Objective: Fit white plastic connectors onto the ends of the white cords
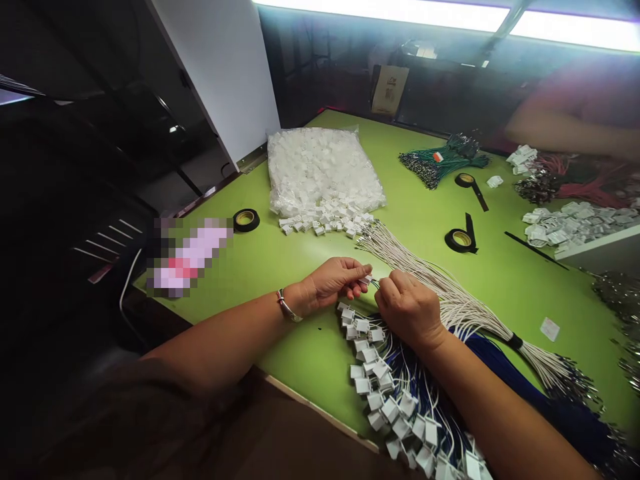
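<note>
I am pinching a white connector [367, 280] above the green table [305, 363], left hand [336, 280] thumb and fingers clamped on it. My right hand [409, 308] is clasping its wires [375, 283], fingers curled together. Wired connectors [381, 369] are lying nearer; a white cable bundle [425, 267] is extending beyond.

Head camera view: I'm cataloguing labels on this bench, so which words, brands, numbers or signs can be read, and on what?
No text can be read for certain.
Brown card at the back: dark marks, too blurred.
White square at the right: faint marks, too small.
Orange-and-white tag on the green wires: nothing legible.
Pink item at the left: pixelated, unreadable.
</note>
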The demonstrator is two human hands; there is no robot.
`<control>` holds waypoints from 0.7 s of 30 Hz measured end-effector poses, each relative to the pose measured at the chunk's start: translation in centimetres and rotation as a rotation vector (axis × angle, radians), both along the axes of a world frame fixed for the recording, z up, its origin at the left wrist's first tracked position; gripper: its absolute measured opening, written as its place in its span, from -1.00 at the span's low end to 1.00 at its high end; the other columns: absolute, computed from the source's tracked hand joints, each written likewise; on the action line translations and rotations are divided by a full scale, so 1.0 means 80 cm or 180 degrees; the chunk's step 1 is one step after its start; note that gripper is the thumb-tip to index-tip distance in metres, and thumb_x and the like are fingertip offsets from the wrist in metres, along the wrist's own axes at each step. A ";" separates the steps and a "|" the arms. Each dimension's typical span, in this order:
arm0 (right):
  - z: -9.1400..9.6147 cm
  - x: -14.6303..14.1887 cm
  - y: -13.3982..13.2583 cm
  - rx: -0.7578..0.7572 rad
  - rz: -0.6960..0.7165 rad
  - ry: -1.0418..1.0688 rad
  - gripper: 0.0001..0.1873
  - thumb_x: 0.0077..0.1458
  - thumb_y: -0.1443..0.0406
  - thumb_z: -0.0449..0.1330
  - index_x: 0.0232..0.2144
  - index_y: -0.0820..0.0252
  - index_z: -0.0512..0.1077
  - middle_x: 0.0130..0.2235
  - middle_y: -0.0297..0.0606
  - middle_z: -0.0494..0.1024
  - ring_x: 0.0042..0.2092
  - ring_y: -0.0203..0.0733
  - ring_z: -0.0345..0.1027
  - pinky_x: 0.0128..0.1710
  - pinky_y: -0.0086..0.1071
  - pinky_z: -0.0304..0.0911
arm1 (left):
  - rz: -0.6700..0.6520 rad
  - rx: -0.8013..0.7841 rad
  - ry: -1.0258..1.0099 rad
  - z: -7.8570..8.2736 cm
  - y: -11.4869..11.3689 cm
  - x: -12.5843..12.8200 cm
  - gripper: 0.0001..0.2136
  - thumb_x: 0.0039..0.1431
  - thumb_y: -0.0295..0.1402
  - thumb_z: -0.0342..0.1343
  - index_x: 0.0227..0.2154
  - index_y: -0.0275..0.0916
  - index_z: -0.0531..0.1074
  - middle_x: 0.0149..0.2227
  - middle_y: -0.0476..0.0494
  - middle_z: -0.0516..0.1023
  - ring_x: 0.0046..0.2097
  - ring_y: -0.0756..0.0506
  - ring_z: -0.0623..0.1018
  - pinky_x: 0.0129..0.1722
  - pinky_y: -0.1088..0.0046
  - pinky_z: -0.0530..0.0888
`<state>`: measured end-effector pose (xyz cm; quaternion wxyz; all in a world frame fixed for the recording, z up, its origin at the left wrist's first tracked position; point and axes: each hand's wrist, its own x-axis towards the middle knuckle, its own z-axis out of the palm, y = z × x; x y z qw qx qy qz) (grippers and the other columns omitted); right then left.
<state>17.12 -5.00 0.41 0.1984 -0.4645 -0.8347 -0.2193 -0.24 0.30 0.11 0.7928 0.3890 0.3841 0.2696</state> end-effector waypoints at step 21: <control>0.000 0.001 0.002 -0.1172 0.0221 0.2324 -0.89 0.03 0.40 0.10 -0.50 0.13 0.32 -0.49 -0.33 0.36 -0.43 -0.27 0.26 -0.39 -0.39 0.19 | -0.0146 -0.0087 0.0040 0.002 0.001 -0.003 -0.72 0.00 -0.22 0.25 -0.45 -0.36 0.36 -0.57 -0.06 0.48 -0.62 0.16 0.38 -0.65 0.72 0.26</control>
